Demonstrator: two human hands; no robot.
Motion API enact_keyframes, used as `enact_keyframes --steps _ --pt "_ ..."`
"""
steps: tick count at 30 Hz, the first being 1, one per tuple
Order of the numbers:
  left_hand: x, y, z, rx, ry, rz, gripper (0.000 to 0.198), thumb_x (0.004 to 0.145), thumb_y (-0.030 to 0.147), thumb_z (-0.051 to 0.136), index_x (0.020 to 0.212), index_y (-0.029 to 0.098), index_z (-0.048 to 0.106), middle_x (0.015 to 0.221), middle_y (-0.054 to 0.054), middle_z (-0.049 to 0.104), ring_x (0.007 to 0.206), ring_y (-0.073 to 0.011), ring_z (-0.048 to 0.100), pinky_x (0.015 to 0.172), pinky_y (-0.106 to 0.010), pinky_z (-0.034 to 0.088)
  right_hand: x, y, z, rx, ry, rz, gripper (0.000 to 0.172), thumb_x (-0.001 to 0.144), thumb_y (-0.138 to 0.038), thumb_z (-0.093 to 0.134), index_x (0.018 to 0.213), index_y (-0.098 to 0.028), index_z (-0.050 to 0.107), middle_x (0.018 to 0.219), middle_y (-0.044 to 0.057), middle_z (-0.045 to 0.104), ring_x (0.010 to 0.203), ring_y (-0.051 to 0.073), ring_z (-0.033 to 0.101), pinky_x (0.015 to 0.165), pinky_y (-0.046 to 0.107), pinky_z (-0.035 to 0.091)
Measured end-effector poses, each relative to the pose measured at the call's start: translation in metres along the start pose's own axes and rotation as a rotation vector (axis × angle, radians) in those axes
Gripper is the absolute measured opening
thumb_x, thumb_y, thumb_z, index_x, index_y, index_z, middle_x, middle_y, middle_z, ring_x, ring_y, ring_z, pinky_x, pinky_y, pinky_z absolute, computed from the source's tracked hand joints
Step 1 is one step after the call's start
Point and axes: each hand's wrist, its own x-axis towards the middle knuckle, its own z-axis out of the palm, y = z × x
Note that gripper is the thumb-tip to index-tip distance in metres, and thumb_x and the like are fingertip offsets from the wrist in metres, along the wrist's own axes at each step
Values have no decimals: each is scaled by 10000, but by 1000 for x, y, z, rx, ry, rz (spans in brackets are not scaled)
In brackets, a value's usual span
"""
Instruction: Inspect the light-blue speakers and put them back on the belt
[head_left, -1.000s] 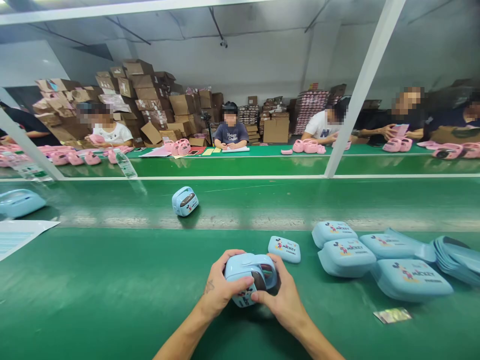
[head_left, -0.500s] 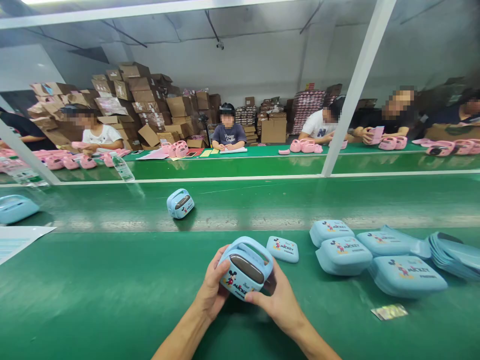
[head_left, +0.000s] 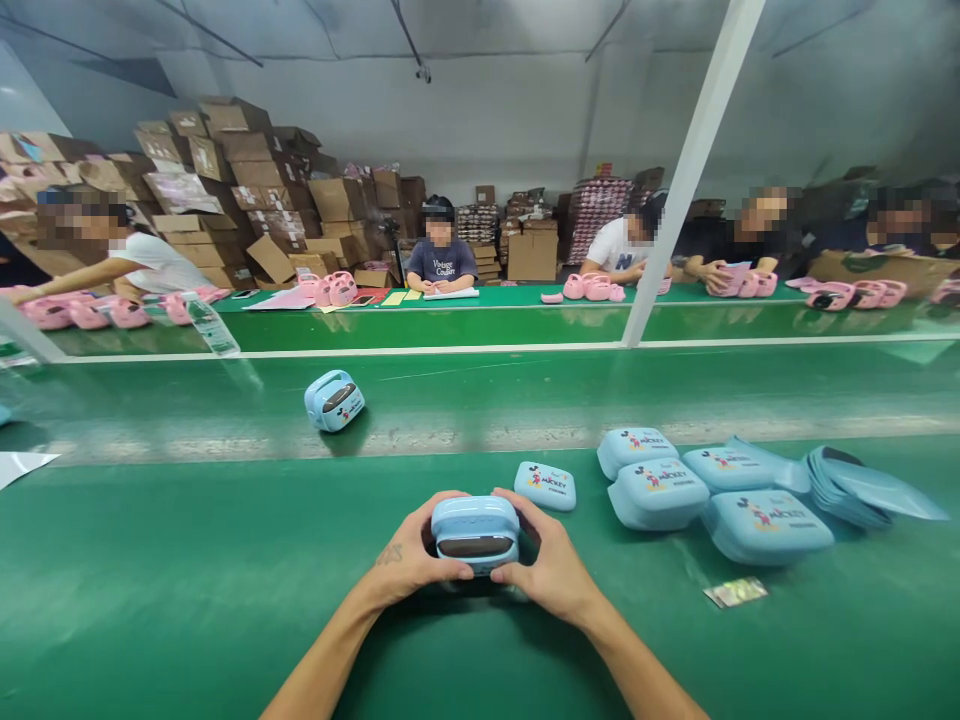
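Between my two hands sits a light-blue plastic case with a carry handle and a dark glossy panel (head_left: 475, 546), its top turned toward me. My left hand (head_left: 420, 545) wraps the left end, thumb on the near side. On the right end, my right hand (head_left: 541, 556) grips with its thumb on the near side and fingers behind. The printed front is mostly hidden. Just beyond my right hand lies a loose blue cover (head_left: 546, 486) with a Mickey print. A similar handled blue case (head_left: 334, 401) stands farther back on the left.
Stacked blue printed covers (head_left: 769, 527) lie at right, beside a fanned pile of plain blue pieces (head_left: 855, 490). A small shiny packet (head_left: 736, 592) is nearer. Across the green bench, several people handle pink cases (head_left: 592, 287). A clear bottle (head_left: 213, 325) and a white post (head_left: 690, 180) stand there.
My hands have turned the blue case from tilted to level, so its printed front faces away from view. The view has shifted right. A co-worker at far left now stretches an arm leftward.
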Motion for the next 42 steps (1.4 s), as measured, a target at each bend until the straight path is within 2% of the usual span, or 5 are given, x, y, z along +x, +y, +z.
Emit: enact_keyframes --steps 6,13,18,25,42 --pt "2 -1 6 19 107 44 699 505 320 928 1119 211 613 1024 -25 730 999 -271 676 922 -380 549 3 3 0 224 -59 27 787 636 -186 837 1373 -232 564 1369 90 644 1275 299 592 1125 471 424" --pt "1 -5 15 96 99 54 766 491 325 939 1175 215 610 1082 -47 729 1048 -291 667 947 -381 533 5 7 -11 281 -81 -10 760 617 -420 904 1297 -233 620 1304 97 683 1245 323 610 1098 472 437" --pt "-3 -5 28 315 126 106 692 581 394 891 1195 243 609 1092 -34 726 994 -265 672 897 -352 532 5 8 -2 209 138 -91 569 898 -674 532 1148 -205 735 1163 106 751 1116 324 670 954 422 515" --pt "-1 -9 31 311 151 125 794 504 376 936 1214 248 605 1085 -15 728 1009 -273 665 926 -363 523 15 12 14 156 295 -84 677 918 -739 418 937 -159 767 857 83 761 808 273 691 709 343 493" --pt "-1 -8 36 352 180 118 696 541 299 931 1185 287 668 1094 0 756 972 -263 692 889 -344 521 17 11 19 206 399 13 671 956 -701 335 742 -193 718 799 73 762 782 249 688 766 350 500"
